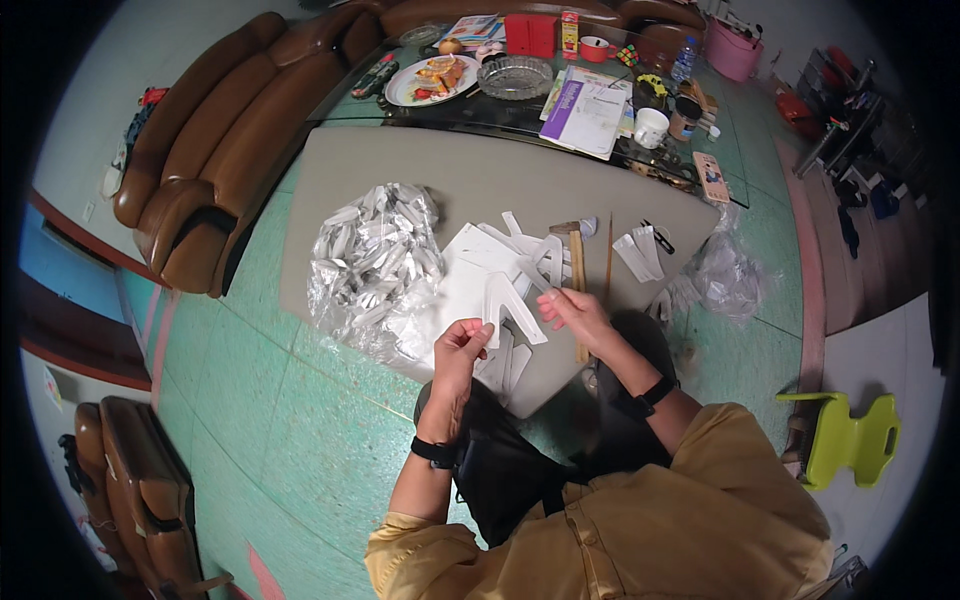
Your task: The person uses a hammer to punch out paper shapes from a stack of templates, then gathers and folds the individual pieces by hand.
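My left hand (459, 352) pinches the lower left end of a white strip bent into an upside-down V (519, 309). A narrow pale grey flat strip (534, 275) points up and left from the fingers of my right hand (576, 316). Beneath lies a white sheet or board (469, 274) on a grey padded tabletop (360, 154). More folded white strips (553, 251) are heaped behind it, and several flat pale pieces (506, 364) lie near my knees. On the left sits a clear plastic bag of many white folded pieces (382, 255).
Right of my hands lie two wooden sticks (576, 262), a thin brown rod (609, 255), a brush (566, 226), white strips (639, 255) and black-handled snips (658, 238). Behind stands a glass table (495, 112) with books (589, 116) and a phone (710, 176). A plastic bag (727, 281) hangs at the right.
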The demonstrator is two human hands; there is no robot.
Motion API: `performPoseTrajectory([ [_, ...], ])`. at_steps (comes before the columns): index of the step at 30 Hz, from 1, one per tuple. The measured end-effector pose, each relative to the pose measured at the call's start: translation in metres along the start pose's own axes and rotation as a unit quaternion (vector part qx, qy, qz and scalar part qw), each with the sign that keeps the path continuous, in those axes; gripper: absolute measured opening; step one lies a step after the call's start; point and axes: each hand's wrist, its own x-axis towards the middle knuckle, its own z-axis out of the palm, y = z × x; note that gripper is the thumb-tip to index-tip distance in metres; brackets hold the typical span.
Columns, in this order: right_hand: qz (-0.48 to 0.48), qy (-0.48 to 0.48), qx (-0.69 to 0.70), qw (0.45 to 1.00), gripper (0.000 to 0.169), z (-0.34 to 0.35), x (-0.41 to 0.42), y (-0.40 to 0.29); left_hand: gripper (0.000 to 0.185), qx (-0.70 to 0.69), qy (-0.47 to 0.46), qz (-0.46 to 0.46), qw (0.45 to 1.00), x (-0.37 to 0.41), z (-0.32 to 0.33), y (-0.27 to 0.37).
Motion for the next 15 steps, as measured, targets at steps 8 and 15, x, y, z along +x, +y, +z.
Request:
performPoseTrajectory([
  [8,-0.008,-0.123,0.021,0.992,0.021,-0.006,-0.035,-0.039,0.010,0.060,-0.003,0.049,0.997,-0.025,0.022,0.011],
  [15,0.014,-0.152,0.114,0.982,0.018,-0.010,-0.054,-0.036,0.017,-0.021,-0.046,-0.064,0.997,-0.047,0.048,0.010],
])
